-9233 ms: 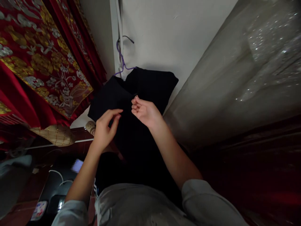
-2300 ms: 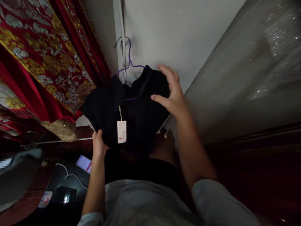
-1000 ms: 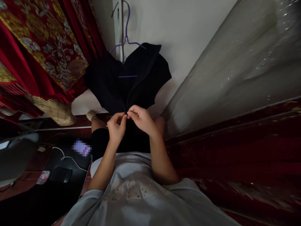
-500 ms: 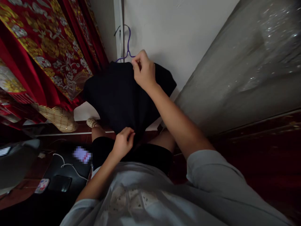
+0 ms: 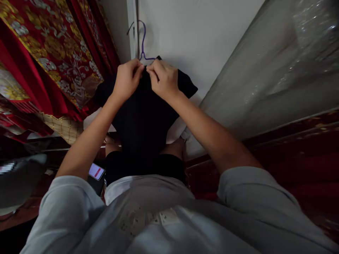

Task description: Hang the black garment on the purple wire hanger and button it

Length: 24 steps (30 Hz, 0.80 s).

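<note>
A black garment hangs on a purple hanger against the white wall. Both my hands are raised to its neckline, just under the hanger's hook. My left hand pinches the collar from the left, fingers closed. My right hand pinches the same spot from the right, fingertips meeting those of the left. What lies between the fingertips is too small to make out.
Red and gold embroidered fabric hangs at the left. A grey sparkly covered garment fills the right. A lit phone lies on a dark surface at lower left. My pale shirt fills the bottom.
My left hand has risen from the garment's lower hem to the collar, joining my right hand there. The right hand stays at the neckline.
</note>
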Tool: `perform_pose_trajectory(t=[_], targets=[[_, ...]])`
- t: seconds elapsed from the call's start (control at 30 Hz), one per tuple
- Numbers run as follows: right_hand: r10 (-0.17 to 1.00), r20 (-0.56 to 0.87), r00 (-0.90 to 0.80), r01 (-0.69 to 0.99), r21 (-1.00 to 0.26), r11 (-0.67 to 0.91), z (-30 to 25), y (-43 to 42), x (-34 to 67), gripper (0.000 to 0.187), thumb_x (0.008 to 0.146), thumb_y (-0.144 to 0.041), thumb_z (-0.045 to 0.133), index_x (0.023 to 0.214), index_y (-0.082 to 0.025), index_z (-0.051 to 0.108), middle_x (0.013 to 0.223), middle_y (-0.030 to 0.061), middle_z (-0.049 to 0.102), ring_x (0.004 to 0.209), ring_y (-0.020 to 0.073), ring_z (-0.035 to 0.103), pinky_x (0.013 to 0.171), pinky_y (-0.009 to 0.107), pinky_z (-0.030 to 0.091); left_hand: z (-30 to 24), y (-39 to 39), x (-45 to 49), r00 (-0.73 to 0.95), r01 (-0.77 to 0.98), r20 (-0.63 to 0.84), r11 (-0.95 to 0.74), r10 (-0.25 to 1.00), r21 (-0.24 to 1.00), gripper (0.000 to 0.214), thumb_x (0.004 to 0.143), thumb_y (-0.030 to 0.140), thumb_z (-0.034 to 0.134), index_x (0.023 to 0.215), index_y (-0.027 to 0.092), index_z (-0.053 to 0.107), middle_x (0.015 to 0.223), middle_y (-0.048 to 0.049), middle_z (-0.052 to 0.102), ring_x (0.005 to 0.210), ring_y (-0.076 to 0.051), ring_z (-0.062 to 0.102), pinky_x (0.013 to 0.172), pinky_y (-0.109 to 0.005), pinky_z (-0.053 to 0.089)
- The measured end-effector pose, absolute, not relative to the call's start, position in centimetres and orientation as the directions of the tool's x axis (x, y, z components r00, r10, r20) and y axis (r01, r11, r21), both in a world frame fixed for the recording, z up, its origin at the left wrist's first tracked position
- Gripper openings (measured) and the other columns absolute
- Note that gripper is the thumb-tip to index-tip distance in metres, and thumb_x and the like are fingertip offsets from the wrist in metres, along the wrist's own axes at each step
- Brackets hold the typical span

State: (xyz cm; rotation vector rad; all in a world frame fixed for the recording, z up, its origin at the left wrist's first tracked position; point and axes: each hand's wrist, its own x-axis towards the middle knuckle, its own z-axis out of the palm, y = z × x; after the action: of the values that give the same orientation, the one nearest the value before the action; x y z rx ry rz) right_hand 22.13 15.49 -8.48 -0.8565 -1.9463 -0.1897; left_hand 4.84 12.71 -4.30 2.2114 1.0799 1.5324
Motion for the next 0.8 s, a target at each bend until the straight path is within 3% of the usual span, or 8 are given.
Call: perform_pose_trajectory(t=[0.07,0.2,0.37,0.47,0.53,0.67,0.73,0.8], targets=[[0.486,0.822,-0.297,0.662,-0.189,0.725,-9.9,16.2,21.7,0.045,0.108,-0.049,0.025,0.107,-0.022,0.061,0.103,0.0119,0.064,0.115,0.029,0.062,0.104,0.047,0.049,-3.9,12.7,5.5,0.142,0.512,0.695,-0.653,0.705,0.558,0.024,0.099,0.021,0.065,0.077,0.015,0.059,0.075,-0.0015,0.066,0.087,-0.018,0.071,0.089,-0.03,0.054],[0.47,0.783,-0.408,0.691,-0.073,0.719,-13.6,16.3,20.6,0.045,0.108,-0.038,0.023,0.097,-0.021,0.064,0.091,0.0122,0.065,0.097,0.0268,0.065,0.09,0.043,0.051,-1.7,13.2,4.2,-0.089,0.601,0.584,-0.425,0.807,0.677,0.027,0.106,0.023,0.043,0.091,0.008,0.059,0.082,-0.0022,0.07,0.073,-0.009,0.07,0.08,-0.024,0.053],[0.394,0.719,-0.572,0.609,0.051,0.792,-17.0,14.2,21.0,0.046,0.11,-0.032,0.025,0.093,-0.019,0.066,0.081,0.0094,0.067,0.082,0.0211,0.062,0.077,0.035,0.047,-1.0,13.6,-4.3,-0.31,0.673,0.607,-0.282,0.732,0.684,0.045,0.107,0.023,0.016,0.081,0.006,0.05,0.091,-0.0044,0.066,0.112,-0.018,0.066,0.104,-0.035,0.043],[0.302,0.725,-0.619,0.53,0.102,0.842,-17.7,13.1,21.8,0.041,0.109,-0.028,0.031,0.091,-0.018,0.066,0.08,0.0086,0.068,0.079,0.0202,0.061,0.074,0.034,0.045,-4.8,11.5,-8.7,-0.202,0.879,0.59,-0.12,0.782,0.461,0.025,0.11,0.017,0.044,0.089,0.012,0.055,0.098,-0.0036,0.068,0.11,-0.019,0.064,0.114,-0.039,0.043],[0.244,0.706,-0.665,0.474,0.146,0.868,-17.9,12.7,22.2,0.038,0.108,-0.026,0.033,0.089,-0.018,0.065,0.079,0.0076,0.068,0.077,0.0198,0.061,0.073,0.034,0.045,-7.6,9.6,-9.9,-0.065,0.977,0.474,-0.04,0.878,0.209,0.018,0.109,0.018,0.042,0.107,0.013,0.06,0.109,-0.0098,0.07,0.113,-0.027,0.066,0.109,-0.044,0.048],[0.21,0.721,-0.661,0.473,0.182,0.862,-18.0,13.0,22.9,0.038,0.108,-0.026,0.034,0.086,-0.017,0.064,0.08,0.0073,0.069,0.076,0.0197,0.062,0.07,0.034,0.046,-10.4,7.8,-9.0,-0.032,0.999,0.296,0.027,0.955,0.022,0.026,0.104,0.019,0.041,0.121,0.011,0.059,0.104,-0.0219,0.071,0.109,-0.042,0.069,0.095,-0.058,0.052],[0.221,0.747,-0.628,0.498,0.167,0.851,-17.8,13.5,23.5,0.037,0.108,-0.027,0.035,0.088,-0.017,0.065,0.082,0.0082,0.07,0.077,0.02,0.063,0.07,0.034,0.047,-10.2,8.4,-8.4,-0.035,0.997,0.288,0.014,0.957,0.074,0.021,0.098,0.014,0.045,0.111,0.011,0.06,0.11,-0.0259,0.069,0.115,-0.045,0.066,0.098,-0.061,0.048],[0.246,0.75,-0.614,0.518,0.149,0.842,-17.5,13.8,24.3,0.035,0.107,-0.027,0.037,0.089,-0.016,0.065,0.083,0.0088,0.071,0.077,0.0204,0.063,0.071,0.034,0.047,-9.5,9.8,-8.4,-0.046,0.928,0.387,-0.104,0.921,0.359,0.006,0.092,0.013,0.052,0.09,0.013,0.058,0.114,-0.025,0.066,0.121,-0.042,0.062,0.106,-0.058,0.044]])
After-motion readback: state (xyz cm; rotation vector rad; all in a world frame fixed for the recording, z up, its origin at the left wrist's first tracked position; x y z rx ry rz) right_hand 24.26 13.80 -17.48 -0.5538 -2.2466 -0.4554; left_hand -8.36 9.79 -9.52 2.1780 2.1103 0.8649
